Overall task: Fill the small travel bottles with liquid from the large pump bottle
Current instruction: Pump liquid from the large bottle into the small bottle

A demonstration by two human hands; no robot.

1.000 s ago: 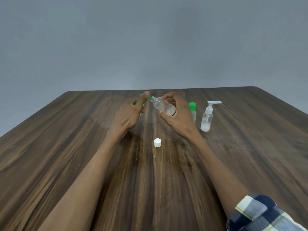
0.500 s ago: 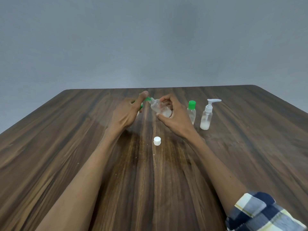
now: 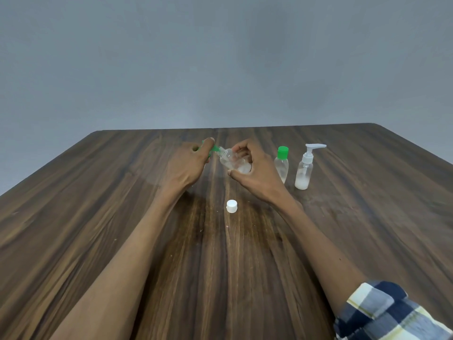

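Since a second ago the right hand (image 3: 255, 173) has lowered its tilted, gripped clear bottle (image 3: 234, 162) at frame centre, mouth against the green bottle (image 3: 212, 148) pinched by the left hand (image 3: 187, 165), so transfer likely continues.

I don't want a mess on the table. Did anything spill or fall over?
No puddle shows. The white cap lies loose on the table, off its bottle. The right hand holds a clear bottle tipped sideways, neck against a green piece in the left hand. The green-capped bottle and pump bottle stand upright.
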